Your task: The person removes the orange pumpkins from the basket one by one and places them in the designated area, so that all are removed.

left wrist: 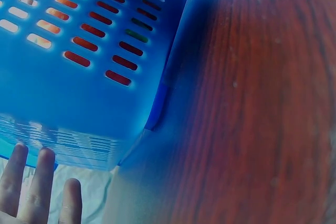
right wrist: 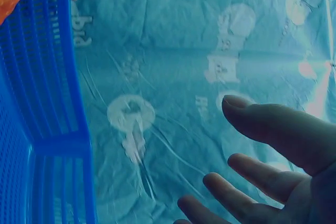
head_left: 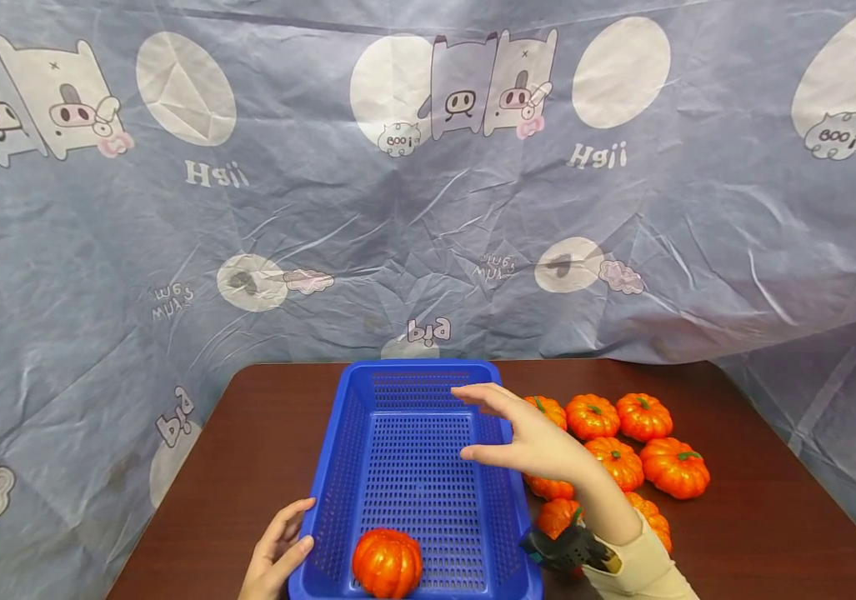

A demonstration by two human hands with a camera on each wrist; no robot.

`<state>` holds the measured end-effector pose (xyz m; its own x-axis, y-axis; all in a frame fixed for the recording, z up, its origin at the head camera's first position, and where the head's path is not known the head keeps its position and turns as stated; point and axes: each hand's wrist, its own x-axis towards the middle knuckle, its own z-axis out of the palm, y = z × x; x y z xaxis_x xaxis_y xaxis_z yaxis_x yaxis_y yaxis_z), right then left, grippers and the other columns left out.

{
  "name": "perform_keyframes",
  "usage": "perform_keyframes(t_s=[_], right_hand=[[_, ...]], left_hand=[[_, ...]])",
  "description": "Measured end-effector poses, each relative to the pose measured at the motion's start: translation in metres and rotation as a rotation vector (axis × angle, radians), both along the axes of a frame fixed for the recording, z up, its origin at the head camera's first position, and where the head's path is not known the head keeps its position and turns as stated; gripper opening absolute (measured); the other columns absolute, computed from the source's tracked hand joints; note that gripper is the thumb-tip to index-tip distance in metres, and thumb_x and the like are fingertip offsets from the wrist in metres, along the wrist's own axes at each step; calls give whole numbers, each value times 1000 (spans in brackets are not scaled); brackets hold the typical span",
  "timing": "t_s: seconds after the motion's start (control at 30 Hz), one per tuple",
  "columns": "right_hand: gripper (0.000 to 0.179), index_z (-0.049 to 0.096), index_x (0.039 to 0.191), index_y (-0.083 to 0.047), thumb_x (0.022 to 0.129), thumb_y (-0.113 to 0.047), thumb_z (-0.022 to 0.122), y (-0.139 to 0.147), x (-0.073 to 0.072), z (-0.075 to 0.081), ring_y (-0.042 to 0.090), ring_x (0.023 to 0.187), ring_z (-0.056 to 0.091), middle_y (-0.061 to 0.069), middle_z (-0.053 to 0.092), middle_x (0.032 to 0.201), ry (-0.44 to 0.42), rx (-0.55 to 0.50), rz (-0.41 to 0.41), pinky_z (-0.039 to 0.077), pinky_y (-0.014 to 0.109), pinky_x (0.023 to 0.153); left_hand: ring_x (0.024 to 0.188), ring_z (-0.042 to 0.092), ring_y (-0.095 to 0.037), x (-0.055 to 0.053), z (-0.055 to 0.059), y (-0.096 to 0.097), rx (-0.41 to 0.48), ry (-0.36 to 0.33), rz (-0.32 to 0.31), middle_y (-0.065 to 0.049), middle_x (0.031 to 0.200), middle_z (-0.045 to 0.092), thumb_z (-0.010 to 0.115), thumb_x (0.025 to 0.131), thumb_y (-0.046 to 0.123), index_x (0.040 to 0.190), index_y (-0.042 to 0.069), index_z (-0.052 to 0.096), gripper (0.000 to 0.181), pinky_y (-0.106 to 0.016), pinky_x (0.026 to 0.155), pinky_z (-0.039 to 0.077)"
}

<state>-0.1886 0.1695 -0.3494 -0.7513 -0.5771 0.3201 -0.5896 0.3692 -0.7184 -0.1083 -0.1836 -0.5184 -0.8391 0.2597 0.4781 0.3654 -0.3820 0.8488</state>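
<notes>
A blue plastic basket (head_left: 422, 467) with slotted walls stands on the table, one small orange pumpkin (head_left: 387, 563) lying in its near left corner. My left hand (head_left: 277, 546) is at the basket's left side, fingertips and thumb tip right at the rim. In the left wrist view its fingers (left wrist: 39, 187) stand straight beside the slotted wall. Over the basket's right side, my right hand (head_left: 521, 433) hovers with thumb and fingers spread apart and nothing between them. The right wrist view shows its thumb (right wrist: 273, 129) well away from the fingers.
Several orange pumpkins (head_left: 615, 462) with green stems sit to the right of the basket, some partly hidden behind the right hand and forearm. The brown wooden table (head_left: 247, 450) extends on both sides. A grey-blue printed cloth (head_left: 428, 208) hangs behind it.
</notes>
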Motion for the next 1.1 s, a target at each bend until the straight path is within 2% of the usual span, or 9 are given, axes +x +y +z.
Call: perform_keyframes(t_s=[0.37,0.5,0.73,0.9,1.1], right_hand=[[63,50,133,-15,78,-28,77,-45,-8,-9,14,121,46,-2,51,133,-12,82,231,40,35,101],[64,50,134,-14,78,-28,77,-59,-9,-20,14,121,46,-2,51,132,-50,151,310,39,32,102],[64,50,133,-15,76,-25,78,-77,-9,-44,8,120,44,-2,51,129,-47,275,464,38,27,100],[64,51,132,-18,75,-24,79,-82,-11,-54,4,118,44,-4,51,129,-98,288,517,41,26,95],[65,50,133,-21,75,-27,80,-86,-13,-62,1,114,44,-9,50,129,-132,313,536,42,21,89]], left_hand=[[111,57,-23,-1,-1,0,20,5,-15,-10,131,53,33,91,-15,137,-10,30,46,-41,82,53],[111,57,-23,-1,0,0,15,10,-7,-10,130,54,33,91,-15,137,-10,30,46,-40,82,53],[111,58,-23,-1,0,1,17,9,-13,-10,130,54,33,91,-15,136,-10,30,46,-41,82,53],[111,58,-23,-1,0,1,33,13,-24,-11,130,54,32,91,-16,137,-10,30,46,-42,81,53],[110,58,-24,-1,-1,1,38,10,-27,-11,130,54,31,91,-17,137,-9,31,47,-43,80,53]])
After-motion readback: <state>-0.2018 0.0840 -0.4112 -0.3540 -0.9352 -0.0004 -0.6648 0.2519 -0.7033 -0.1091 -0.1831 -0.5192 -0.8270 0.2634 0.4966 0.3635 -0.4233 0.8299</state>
